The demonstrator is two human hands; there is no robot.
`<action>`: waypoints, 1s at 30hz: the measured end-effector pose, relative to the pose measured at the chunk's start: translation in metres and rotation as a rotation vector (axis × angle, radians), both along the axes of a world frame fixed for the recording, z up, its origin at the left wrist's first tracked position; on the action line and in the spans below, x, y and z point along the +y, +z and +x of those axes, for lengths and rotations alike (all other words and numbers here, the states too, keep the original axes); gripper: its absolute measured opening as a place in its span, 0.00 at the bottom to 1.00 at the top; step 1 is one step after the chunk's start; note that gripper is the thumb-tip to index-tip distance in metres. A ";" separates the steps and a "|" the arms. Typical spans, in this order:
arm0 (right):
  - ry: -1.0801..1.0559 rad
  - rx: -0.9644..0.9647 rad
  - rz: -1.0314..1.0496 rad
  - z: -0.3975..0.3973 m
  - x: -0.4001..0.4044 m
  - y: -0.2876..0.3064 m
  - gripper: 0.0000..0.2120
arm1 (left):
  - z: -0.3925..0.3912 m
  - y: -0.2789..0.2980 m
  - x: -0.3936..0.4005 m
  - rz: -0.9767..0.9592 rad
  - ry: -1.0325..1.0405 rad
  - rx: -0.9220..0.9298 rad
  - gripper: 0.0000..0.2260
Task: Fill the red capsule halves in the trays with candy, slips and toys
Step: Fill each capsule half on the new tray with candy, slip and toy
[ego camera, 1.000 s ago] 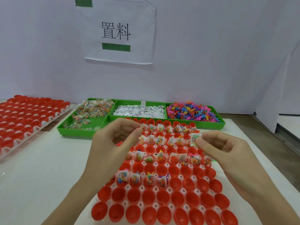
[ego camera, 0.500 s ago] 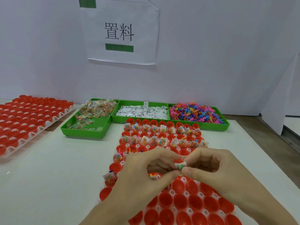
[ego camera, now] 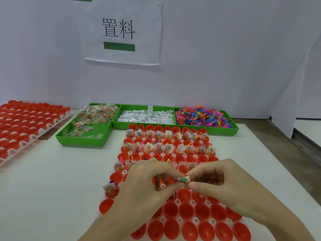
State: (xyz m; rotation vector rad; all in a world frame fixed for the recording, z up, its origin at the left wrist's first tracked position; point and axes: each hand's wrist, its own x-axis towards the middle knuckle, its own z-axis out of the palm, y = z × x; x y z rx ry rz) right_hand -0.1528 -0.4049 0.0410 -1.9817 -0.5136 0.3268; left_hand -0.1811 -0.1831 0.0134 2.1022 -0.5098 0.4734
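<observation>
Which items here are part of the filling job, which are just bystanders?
In the job:
- capsule tray
- candy bin
- slips bin
- toys bin
- candy packet, pinched by left hand and right hand
- second capsule tray

Lying about:
- wall sign

Your capsule tray [ego camera: 121,173] sits on the table [ego camera: 52,180] straight ahead; far rows filled, near rows not. Behind it three bins in a row: candy bin [ego camera: 83,136] left, slip bin [ego camera: 144,125] middle, toy bin [ego camera: 224,130] right. Second capsule tray [ego camera: 26,126] far left. Sign [ego camera: 121,30] on wall behind bins.
</observation>
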 end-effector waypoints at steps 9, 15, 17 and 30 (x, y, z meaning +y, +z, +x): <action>-0.044 -0.096 -0.129 -0.001 0.003 -0.007 0.07 | -0.003 -0.005 -0.006 0.165 0.030 -0.064 0.12; -0.067 -0.171 -0.193 -0.004 0.009 -0.010 0.09 | 0.000 -0.009 -0.003 0.260 0.007 -0.078 0.13; -0.071 -0.199 -0.221 -0.005 0.011 -0.009 0.09 | 0.003 -0.010 -0.004 0.270 -0.005 -0.088 0.12; -0.061 -0.188 -0.224 -0.005 0.010 -0.011 0.08 | 0.002 -0.005 -0.001 0.284 -0.024 -0.043 0.08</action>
